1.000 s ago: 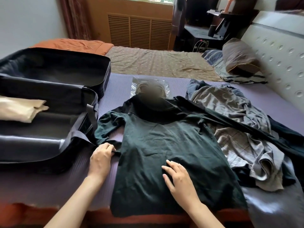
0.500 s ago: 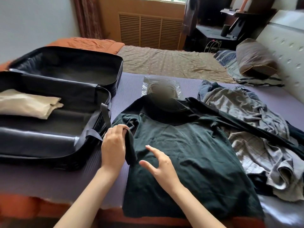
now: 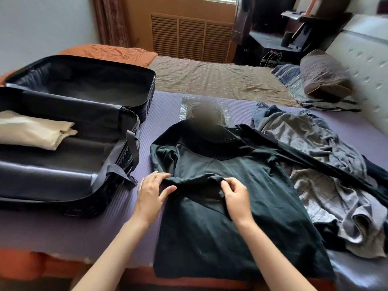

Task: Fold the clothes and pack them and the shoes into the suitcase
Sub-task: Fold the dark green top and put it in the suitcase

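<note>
Our soft dark-green shirt [image 3: 220, 227] lies flat on the ribbed purple mat [image 3: 63, 234], beside the open black suitcase [image 3: 63, 164]. Our left hand [image 3: 152, 194] rests spread against its crosswise sleeve [image 3: 195, 178]; our right hand [image 3: 238, 199] pinches that sleeve's end.

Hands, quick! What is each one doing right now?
Left hand: open, fingers touching the dark green long-sleeved shirt.
Right hand: closed, pinching that shirt's folded sleeve.

12 o'clock of dark shirt [image 3: 231, 217]: blurred patch [image 3: 206, 113] over plastic bag [image 3: 184, 106], contents unreadable. 9 o'clock: suitcase [image 3: 73, 175] and beige folded cloth [image 3: 35, 131] cut by frame edge. 3 o'clock: shirt's sleeve runs out of frame, covering part of pile of clothes [image 3: 315, 164]. Fingertips of right hand [image 3: 237, 200] hidden in shirt fold.
</note>
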